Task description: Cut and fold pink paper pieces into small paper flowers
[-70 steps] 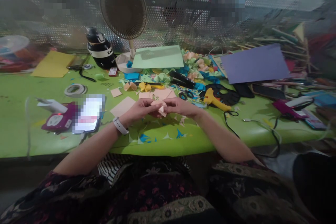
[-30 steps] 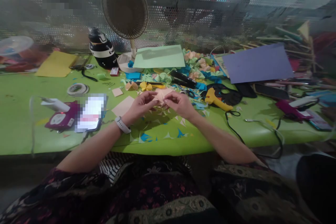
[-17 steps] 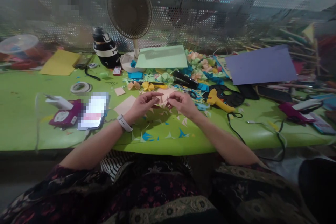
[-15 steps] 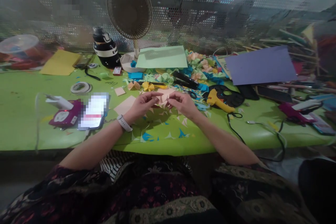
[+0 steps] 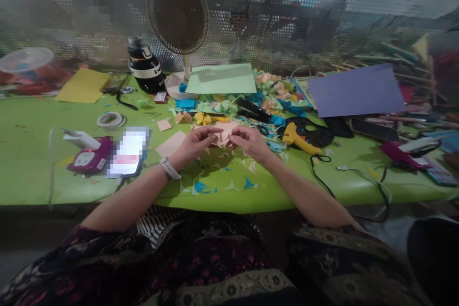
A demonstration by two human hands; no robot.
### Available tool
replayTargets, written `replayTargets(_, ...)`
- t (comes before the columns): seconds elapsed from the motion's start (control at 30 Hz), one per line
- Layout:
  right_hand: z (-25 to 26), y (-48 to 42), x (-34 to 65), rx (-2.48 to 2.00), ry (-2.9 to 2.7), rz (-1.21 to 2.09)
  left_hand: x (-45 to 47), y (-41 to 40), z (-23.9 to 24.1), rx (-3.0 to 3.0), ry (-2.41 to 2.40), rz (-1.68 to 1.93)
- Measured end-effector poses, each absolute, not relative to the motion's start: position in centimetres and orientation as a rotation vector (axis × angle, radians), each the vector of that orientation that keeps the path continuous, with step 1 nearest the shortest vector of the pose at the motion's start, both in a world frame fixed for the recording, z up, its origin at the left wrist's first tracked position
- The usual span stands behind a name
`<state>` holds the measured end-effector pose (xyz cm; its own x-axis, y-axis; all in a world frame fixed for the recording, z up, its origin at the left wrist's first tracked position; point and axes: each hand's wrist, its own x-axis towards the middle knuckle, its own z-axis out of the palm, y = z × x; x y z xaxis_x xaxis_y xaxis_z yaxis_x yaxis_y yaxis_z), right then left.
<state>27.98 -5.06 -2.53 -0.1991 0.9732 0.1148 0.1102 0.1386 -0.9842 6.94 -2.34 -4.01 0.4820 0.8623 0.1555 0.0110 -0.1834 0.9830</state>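
Between my two hands, low over the green table (image 5: 229,201), is a folded piece of pale pink paper (image 5: 224,137). My left hand (image 5: 199,142), with a white band on its wrist, pinches the paper's left side. On the right side, my right hand (image 5: 249,143) grips it with thumb and forefinger. The fingers partly hide the paper's shape. A flat pink sheet (image 5: 171,144) lies beside my left hand, and a small pink square (image 5: 164,125) sits behind it. A yellow paper flower (image 5: 202,118) and paper scraps (image 5: 247,182) lie around my hands.
A yellow glue gun (image 5: 299,138) and a black stapler (image 5: 254,109) lie right of centre. At left are a phone (image 5: 128,152), a purple holder (image 5: 91,155) and a tape roll (image 5: 111,119). Behind stand a fan (image 5: 178,12) and a black bottle (image 5: 146,67). Cables (image 5: 362,172) trail at right.
Both hands stay in nearly the same place on the pink paper. The fingers have shifted very slightly, and the whole view has moved a little.
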Motion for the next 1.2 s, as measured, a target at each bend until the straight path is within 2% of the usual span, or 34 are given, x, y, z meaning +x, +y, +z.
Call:
replayTargets(0.5,-2.4,-5.4,27.8,-1.205,-1.594,1.167,7.2,-2.3,-4.4,1.613,0.715,0.898)
replayTargets(0.93,-4.1,-5.3,27.8,-0.947,-1.879,0.304,7.3,-2.5,-4.5,1.511,0.633,0.983)
replayTargets(1.07,-4.2,-5.2,27.7,-0.927,-1.842,0.221,7.4,-2.7,-4.6,1.683,0.746,1.116)
replayTargets(1.2,-4.5,-5.2,27.5,-0.98,-1.823,0.3,7.3,-2.6,-4.7,1.898,0.805,1.163)
